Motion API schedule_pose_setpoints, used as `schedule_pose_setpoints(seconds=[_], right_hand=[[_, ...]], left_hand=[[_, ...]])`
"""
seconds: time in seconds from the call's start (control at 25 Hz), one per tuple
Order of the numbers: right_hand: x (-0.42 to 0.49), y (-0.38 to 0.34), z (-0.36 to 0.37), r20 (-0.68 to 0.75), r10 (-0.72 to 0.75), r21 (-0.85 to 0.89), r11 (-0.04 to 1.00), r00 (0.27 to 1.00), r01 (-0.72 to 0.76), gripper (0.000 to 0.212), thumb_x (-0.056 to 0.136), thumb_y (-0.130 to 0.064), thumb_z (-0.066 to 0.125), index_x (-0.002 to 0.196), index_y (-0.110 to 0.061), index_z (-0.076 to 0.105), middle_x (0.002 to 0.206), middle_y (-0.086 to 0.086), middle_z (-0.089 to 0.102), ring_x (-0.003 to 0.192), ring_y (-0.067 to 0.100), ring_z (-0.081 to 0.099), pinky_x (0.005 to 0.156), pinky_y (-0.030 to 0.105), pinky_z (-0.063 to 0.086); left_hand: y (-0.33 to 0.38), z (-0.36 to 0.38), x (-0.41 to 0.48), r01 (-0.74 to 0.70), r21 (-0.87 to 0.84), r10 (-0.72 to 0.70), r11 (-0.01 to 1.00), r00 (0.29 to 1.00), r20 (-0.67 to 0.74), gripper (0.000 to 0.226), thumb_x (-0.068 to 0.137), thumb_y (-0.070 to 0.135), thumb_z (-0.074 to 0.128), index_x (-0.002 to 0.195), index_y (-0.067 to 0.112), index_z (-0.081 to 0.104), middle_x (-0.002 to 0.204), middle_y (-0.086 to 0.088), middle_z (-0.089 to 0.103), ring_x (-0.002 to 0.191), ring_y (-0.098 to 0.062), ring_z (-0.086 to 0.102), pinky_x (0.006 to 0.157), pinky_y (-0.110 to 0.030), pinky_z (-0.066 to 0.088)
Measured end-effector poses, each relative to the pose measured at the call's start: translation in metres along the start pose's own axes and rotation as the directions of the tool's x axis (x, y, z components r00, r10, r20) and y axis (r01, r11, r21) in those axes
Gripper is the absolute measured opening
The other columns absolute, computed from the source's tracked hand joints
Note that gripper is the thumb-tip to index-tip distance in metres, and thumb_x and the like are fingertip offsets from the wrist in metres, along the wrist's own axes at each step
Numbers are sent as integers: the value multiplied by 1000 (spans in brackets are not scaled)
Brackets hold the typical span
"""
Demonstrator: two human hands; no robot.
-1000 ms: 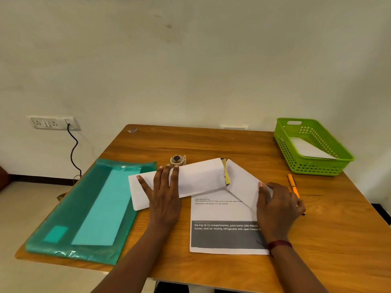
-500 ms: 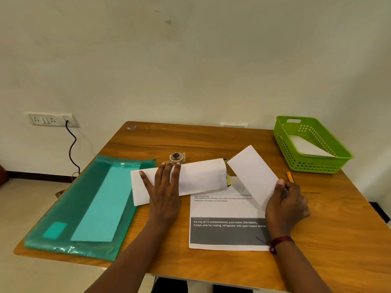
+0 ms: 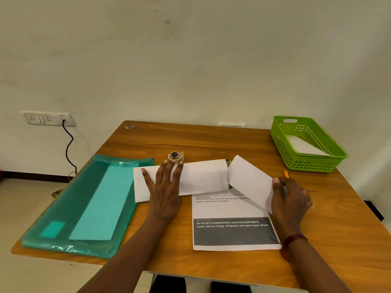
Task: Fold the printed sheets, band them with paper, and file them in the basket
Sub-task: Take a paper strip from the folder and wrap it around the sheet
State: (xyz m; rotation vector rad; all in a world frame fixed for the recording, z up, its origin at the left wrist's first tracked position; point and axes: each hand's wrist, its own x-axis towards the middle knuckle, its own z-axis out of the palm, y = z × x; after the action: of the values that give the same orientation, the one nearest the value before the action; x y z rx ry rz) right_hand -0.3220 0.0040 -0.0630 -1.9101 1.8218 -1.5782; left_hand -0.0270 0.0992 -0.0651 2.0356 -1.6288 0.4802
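A long white paper strip (image 3: 203,178) lies across the middle of the wooden table (image 3: 211,142). My left hand (image 3: 166,187) rests flat on its left part, fingers spread. My right hand (image 3: 291,199) pinches the lower right corner of a folded white sheet (image 3: 249,182) and holds it tilted up off the table. Under both lies a printed sheet (image 3: 230,225) with a dark grey text band. A green basket (image 3: 306,163) stands at the back right with a white folded sheet (image 3: 304,145) inside.
A teal plastic folder (image 3: 84,206) covers the left side of the table. A tape roll (image 3: 175,156) sits just beyond my left fingertips. An orange pen (image 3: 286,174) lies behind my right hand. A wall socket with a black cable (image 3: 68,144) is at the left.
My right hand has gone from pressing the folded sheet flat on the printed sheet to gripping its corner and lifting it. My left hand has stayed on the strip.
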Motion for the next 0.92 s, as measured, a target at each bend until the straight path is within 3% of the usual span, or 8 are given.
schedule_pose_setpoints(seconds=[0.4, 0.72, 0.92], right_hand=[[28, 9, -10, 170, -232, -25, 970, 958, 240, 36, 91, -47, 42, 86, -20, 66, 85, 3, 68, 87, 28, 55, 84, 43, 33], [45, 3, -1, 331, -254, -16, 961, 909, 275, 25, 90, -45, 47, 87, -28, 64, 88, -4, 69, 89, 22, 53, 82, 44, 38], [48, -16, 20, 425, -315, 26, 941, 849, 336, 32, 91, -54, 44, 87, -31, 66, 89, -10, 69, 88, 19, 56, 79, 46, 45]], left_hand=[[0, -2, 2, -20, -7, 20, 1000, 1000, 16, 92, 63, 2, 72, 144, 20, 32, 145, -11, 41, 139, -32, 30, 107, -77, -3], [1, -1, 2, -46, 2, 46, 999, 998, 32, 87, 67, 10, 75, 143, 19, 33, 144, -11, 40, 138, -31, 30, 107, -78, 2], [1, -2, 1, -73, 34, 71, 997, 996, 51, 89, 66, 20, 79, 143, 17, 33, 143, -12, 42, 136, -31, 32, 106, -78, 5]])
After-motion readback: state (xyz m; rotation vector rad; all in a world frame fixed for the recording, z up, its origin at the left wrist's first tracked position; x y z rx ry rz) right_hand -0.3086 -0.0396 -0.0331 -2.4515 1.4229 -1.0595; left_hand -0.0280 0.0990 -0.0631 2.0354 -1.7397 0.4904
